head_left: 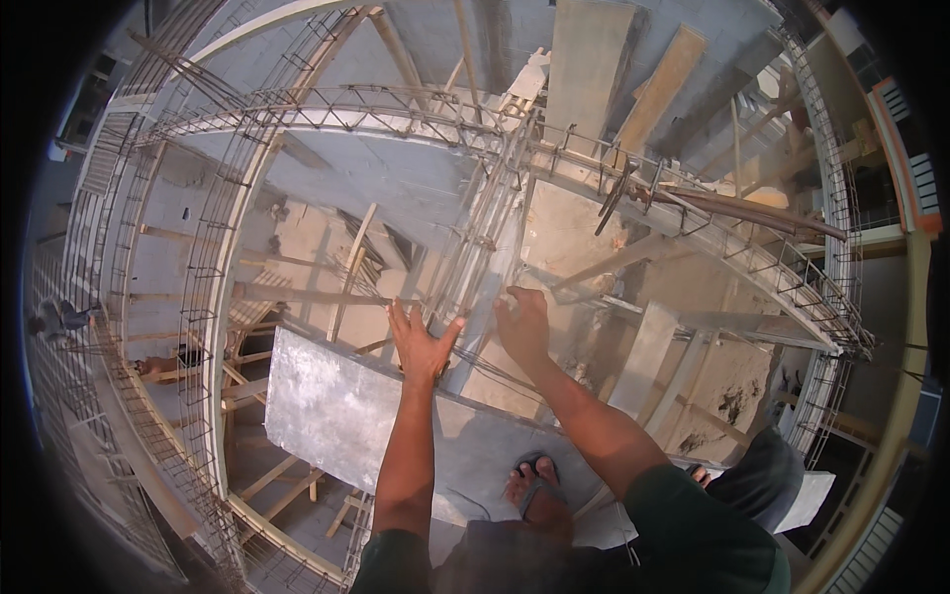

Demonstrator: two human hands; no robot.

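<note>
A pale panel is lying below both hands. Above its edge the left hand is hovering, fingers and thumb apart, apparently gripping nothing. Just beyond, long metal bars are running along a narrow trough between the hands; working on them well is probably calling for one palm steadying and fingers staying clear of bar ends. The right hand is hovering beside them, finger and thumb close together; whether it is pinching anything, I cannot tell. A sandalled foot is standing on the panel. Farther right, a board-sided trough is holding a rebar cage
</note>
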